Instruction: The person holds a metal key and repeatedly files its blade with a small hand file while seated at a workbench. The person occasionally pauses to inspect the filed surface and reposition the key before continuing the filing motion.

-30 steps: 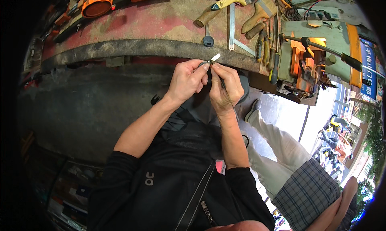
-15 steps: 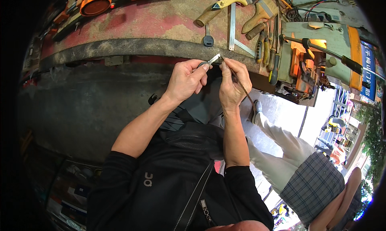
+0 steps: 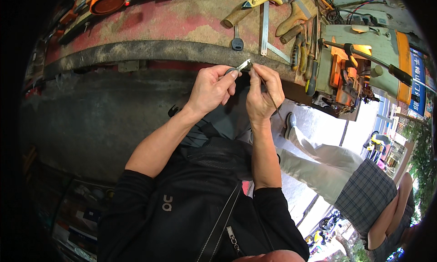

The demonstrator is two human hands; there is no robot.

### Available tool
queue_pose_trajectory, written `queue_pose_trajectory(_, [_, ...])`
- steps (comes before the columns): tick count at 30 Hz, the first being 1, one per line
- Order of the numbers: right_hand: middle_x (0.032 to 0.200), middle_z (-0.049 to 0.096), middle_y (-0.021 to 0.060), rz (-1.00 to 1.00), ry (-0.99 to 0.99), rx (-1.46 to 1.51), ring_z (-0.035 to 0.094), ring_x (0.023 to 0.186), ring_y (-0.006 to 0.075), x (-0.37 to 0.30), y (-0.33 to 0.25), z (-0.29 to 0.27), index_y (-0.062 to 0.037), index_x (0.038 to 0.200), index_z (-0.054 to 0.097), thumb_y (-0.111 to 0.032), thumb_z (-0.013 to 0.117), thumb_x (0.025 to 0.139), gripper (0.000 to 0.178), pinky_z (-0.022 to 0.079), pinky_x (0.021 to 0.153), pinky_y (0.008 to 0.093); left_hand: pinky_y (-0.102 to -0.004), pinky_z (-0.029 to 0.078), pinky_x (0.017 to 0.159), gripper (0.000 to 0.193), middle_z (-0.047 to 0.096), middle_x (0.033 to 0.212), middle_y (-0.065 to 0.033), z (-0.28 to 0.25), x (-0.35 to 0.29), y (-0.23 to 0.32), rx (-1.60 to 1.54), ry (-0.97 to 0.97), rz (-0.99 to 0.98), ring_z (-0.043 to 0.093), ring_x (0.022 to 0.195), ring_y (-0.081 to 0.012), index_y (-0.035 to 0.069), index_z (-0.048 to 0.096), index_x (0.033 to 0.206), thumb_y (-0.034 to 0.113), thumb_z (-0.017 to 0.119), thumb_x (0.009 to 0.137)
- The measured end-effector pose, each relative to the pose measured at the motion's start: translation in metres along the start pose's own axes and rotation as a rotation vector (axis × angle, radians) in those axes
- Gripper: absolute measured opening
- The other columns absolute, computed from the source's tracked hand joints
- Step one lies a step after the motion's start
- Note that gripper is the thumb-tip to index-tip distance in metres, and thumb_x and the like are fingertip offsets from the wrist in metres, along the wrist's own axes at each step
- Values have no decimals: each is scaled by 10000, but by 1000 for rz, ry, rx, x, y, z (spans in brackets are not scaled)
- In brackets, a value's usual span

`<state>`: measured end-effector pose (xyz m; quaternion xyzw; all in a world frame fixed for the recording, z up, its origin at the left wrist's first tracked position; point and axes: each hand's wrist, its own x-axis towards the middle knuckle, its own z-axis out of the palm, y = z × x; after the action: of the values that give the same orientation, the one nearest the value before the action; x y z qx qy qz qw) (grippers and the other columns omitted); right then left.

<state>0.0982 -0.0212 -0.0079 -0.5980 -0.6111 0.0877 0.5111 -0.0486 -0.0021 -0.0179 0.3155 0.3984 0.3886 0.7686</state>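
Observation:
My left hand (image 3: 210,86) pinches the dark head of a key between thumb and fingers. The key's bright silver blade (image 3: 244,65) points up and right toward my other hand. My right hand (image 3: 265,91) is closed on a thin dark rod (image 3: 276,107), slim like a needle file, whose back end slants down past the wrist. Its front end meets or nearly meets the blade tip; contact is too small to tell. Both hands are just off the bench's near edge. Another key (image 3: 237,43), with a black head, lies on the bench just beyond them.
On the worn red bench (image 3: 182,29) lie a metal square (image 3: 264,32), brushes (image 3: 296,16), and several files and screwdrivers (image 3: 311,75). A green and orange machine (image 3: 359,57) with a long lever stands at right. A person in light trousers (image 3: 314,166) stands to the right.
My hands stay almost in place, with the right hand and rod shifting slightly left and the rod's angle changing a little. The person at right has shifted farther right.

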Motion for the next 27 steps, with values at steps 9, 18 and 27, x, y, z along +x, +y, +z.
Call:
queue_pose_trajectory(9, [922,729,172,-76,-5,-1,727,802,282,-9,-19,3,24,945,700,100,757,828,151,580,717,326,-233,374,420,216,618,665,-25,1,0,-2,-9,4,47,494,468,-59,-41,697,1002,131,571,1038])
queue_pose_trajectory(18, [959,743,161,-41,-43,43,729,851,240,-9,-18,0,35,966,712,88,732,867,114,570,786,307,-229,376,424,219,624,679,-30,0,1,-6,-35,2,42,496,466,-63,-33,696,997,141,571,1041])
queue_pose_trajectory(27, [918,728,157,87,-76,28,711,825,198,-12,-9,-6,40,999,718,52,733,884,116,558,772,289,-205,386,437,208,640,702,-36,0,-1,1,17,-25,-1,504,479,-59,-37,696,1057,140,590,1039])
